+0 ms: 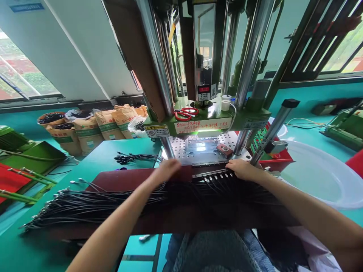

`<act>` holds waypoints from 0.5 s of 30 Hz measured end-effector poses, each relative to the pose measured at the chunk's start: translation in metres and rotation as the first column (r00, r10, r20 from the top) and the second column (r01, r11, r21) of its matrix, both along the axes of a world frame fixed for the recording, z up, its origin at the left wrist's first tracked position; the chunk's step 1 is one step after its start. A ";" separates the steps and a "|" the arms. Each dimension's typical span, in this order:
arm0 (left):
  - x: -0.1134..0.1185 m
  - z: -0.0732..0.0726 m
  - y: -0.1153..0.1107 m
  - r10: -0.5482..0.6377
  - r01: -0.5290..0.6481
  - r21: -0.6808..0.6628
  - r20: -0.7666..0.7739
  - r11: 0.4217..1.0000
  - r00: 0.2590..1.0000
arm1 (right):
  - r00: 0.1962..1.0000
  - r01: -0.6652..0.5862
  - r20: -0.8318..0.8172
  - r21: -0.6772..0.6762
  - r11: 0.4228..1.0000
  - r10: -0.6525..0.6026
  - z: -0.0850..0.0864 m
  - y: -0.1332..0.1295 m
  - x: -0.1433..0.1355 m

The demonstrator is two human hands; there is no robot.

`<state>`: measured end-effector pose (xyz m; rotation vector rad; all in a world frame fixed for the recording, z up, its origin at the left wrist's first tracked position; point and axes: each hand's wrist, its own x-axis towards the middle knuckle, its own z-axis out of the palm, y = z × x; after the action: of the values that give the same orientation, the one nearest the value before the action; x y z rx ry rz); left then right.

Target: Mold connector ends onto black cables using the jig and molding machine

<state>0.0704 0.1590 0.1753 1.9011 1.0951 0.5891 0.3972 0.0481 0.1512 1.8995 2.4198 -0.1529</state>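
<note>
My left hand (169, 168) is smeared by motion beside the left end of a slotted metal bar (198, 175); its fingers cannot be made out. My right hand (241, 169) is at the bar's right end, fingers curled together, and what they pinch is hidden. Several black cables (217, 181) lie side by side in the bar with their metal ends in its slots. Just behind is the perforated bed (181, 148) of a green press (204, 124). A big bundle of black cables (93, 207) with metal tips lies to the left along the bench front.
Red-handled scissors (185, 113) rest on the press plate between steel columns (251, 53). A smaller cable coil (138, 158) lies on the green table (124, 147). Paper sacks (109, 124) stand behind at left. At right are a red crate (278, 158) and a large white tub (314, 173).
</note>
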 end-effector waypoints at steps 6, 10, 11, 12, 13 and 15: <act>0.072 -0.013 -0.126 -0.303 0.326 -0.025 0.311 0.945 0.901 | 0.998 0.064 0.009 -0.133 0.989 -0.064 0.032 0.013 0.002; 0.095 -0.026 -0.134 -0.287 0.401 -0.203 0.430 0.894 0.856 | 0.975 0.215 -0.033 -0.099 0.971 -0.219 0.049 0.022 0.010; 0.102 -0.028 -0.129 -0.287 0.423 -0.271 0.426 0.864 0.858 | 0.966 0.249 -0.055 -0.083 0.965 -0.254 0.052 0.025 0.012; 0.109 -0.030 -0.124 -0.287 0.440 -0.344 0.414 0.830 0.864 | 0.956 0.277 -0.081 -0.069 0.958 -0.282 0.054 0.030 0.014; 0.116 -0.031 -0.117 -0.282 0.446 -0.416 0.399 0.793 0.872 | 0.946 0.300 -0.110 -0.060 0.952 -0.305 0.056 0.035 0.015; 0.130 -0.030 -0.102 -0.227 0.442 -0.553 0.414 0.707 0.882 | 0.928 0.327 -0.172 -0.052 0.944 -0.331 0.059 0.047 0.019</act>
<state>0.2003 0.0566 0.1453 1.2926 0.5899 0.2415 0.4160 0.0955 0.2103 2.3622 2.1616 -0.3802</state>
